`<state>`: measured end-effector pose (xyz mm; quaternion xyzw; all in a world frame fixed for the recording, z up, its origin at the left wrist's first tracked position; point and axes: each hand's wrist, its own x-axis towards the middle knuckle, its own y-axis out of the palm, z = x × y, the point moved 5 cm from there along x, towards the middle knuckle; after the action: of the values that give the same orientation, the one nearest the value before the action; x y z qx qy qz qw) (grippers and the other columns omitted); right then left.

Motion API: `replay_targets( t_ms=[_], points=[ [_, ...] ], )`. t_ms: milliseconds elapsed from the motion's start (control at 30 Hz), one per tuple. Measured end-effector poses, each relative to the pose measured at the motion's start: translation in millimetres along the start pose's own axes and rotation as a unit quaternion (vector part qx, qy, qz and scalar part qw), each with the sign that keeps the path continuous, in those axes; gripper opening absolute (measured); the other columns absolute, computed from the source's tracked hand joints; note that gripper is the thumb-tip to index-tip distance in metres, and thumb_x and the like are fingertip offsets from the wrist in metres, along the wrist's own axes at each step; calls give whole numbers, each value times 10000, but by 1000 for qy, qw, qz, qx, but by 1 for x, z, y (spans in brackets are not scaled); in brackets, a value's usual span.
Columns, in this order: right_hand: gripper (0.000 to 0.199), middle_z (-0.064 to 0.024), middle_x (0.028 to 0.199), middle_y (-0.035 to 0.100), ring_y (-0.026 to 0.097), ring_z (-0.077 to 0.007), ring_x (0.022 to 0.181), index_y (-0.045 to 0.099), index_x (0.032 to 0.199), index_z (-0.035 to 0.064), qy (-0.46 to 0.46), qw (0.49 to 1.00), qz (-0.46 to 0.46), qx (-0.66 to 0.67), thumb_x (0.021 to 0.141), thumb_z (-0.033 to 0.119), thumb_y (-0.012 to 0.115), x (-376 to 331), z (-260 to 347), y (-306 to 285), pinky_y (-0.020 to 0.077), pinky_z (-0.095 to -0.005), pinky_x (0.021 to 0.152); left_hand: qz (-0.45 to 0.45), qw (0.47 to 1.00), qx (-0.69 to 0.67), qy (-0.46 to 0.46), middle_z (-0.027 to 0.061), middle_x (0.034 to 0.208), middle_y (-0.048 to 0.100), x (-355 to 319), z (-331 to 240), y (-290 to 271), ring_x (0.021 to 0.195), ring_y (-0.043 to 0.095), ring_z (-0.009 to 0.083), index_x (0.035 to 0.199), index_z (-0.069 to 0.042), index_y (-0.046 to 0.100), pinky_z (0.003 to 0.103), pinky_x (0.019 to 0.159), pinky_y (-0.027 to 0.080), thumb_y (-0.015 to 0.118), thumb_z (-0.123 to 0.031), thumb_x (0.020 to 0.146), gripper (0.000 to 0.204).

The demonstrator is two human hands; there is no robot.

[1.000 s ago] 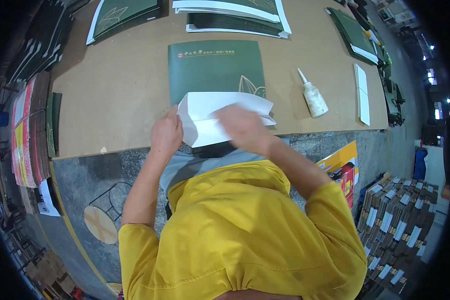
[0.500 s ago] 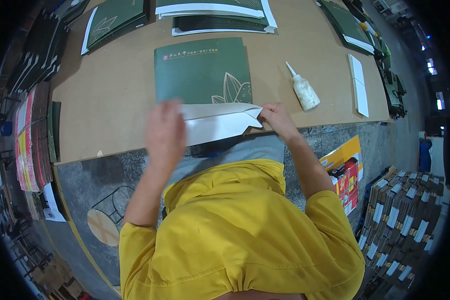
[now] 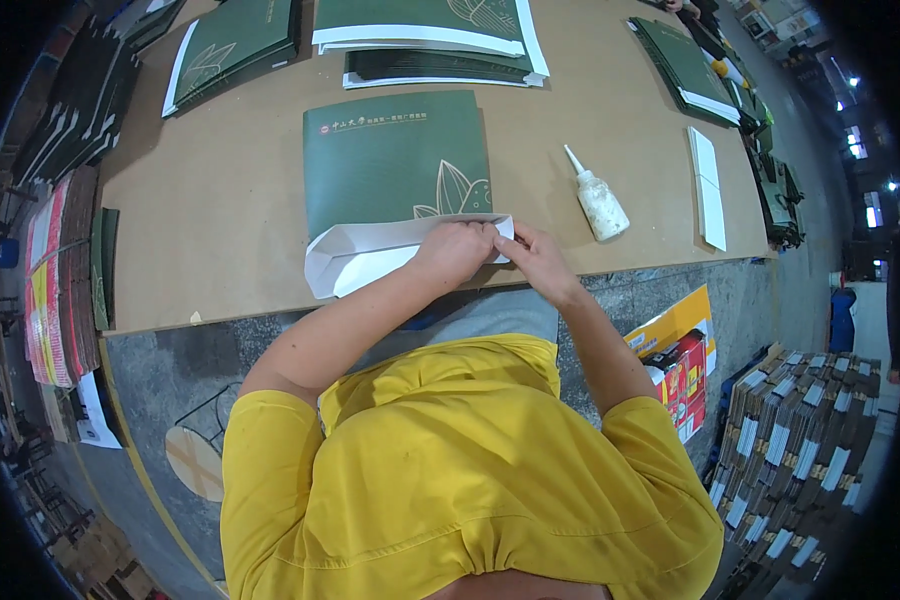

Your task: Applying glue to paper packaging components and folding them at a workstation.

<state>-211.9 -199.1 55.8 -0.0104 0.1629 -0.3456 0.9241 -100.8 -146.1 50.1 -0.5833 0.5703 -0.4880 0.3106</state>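
We have a green paper piece (image 3: 395, 160) flat on the brown table (image 3: 210, 200), upper centre of frame, white end (image 3: 355, 275) nearest the lower edge. Left hand (image 3: 457, 250) reaches across to the white end's right side, fingers curled; we can't tell if they grip. Right hand (image 3: 538, 260), just beside it, pinches the same right end, thumb and fingers together. We note a squeeze bottle (image 3: 603, 208) right of centre, white strips (image 3: 708, 190) farther right.

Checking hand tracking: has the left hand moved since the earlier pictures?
Yes: the left hand has moved right, nearer the stationary squeeze bottle, from the left end of the white flap to near its right end, beside the right hand.
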Motion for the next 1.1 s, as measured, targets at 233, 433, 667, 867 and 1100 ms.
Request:
replay_targets(
  t_ms=[233, 433, 667, 867, 1100],
  points=[
    [228, -242, 811, 636, 645, -371, 829, 627, 992, 69, -3, 933, -100, -345, 872, 217, 502, 4, 6, -3, 504, -442, 745, 64, 997, -24, -30, 175, 814, 619, 12, -5, 6, 699, 654, 315, 879, -9, 539, 395, 588, 536, 537, -126, 814, 134],
    [212, -197, 772, 644, 625, -392, 719, 637, 880, 32, -3, 818, -197, -541, 827, 210, 535, 15, 18, 6, 490, -490, 648, 134, 984, -52, -109, 197, 913, 587, 15, -2, 9, 810, 635, 344, 945, -4, 519, 429, 675, 524, 529, -105, 813, 167],
    [272, -185, 868, 658, 625, -393, 831, 624, 909, 8, 12, 908, -113, -403, 863, 256, 523, 20, 25, -4, 503, -442, 776, 53, 998, -20, -34, 162, 941, 567, -9, 0, 13, 799, 620, 300, 1104, 23, 519, 406, 652, 510, 526, -120, 824, 315],
    [488, -210, 1355, 411, 374, -326, 1279, 388, 1339, -32, -141, 989, -31, -9, 947, 257, 418, 45, -6, 23, 271, -370, 1074, 26, 993, -78, -89, 157, 947, 570, -7, 3, 20, 794, 593, 352, 1045, 1, 572, 427, 677, 498, 510, -87, 792, 275],
    [743, -268, 1485, 174, 104, -383, 1401, 253, 1393, -93, -151, 874, -40, -459, 910, 436, 451, 53, -20, 78, 52, -488, 1130, 36, 961, -267, -61, 191, 1046, 590, -80, -14, -58, 993, 557, 355, 1067, 17, 551, 439, 858, 451, 535, -15, 758, 311]
  ],
)
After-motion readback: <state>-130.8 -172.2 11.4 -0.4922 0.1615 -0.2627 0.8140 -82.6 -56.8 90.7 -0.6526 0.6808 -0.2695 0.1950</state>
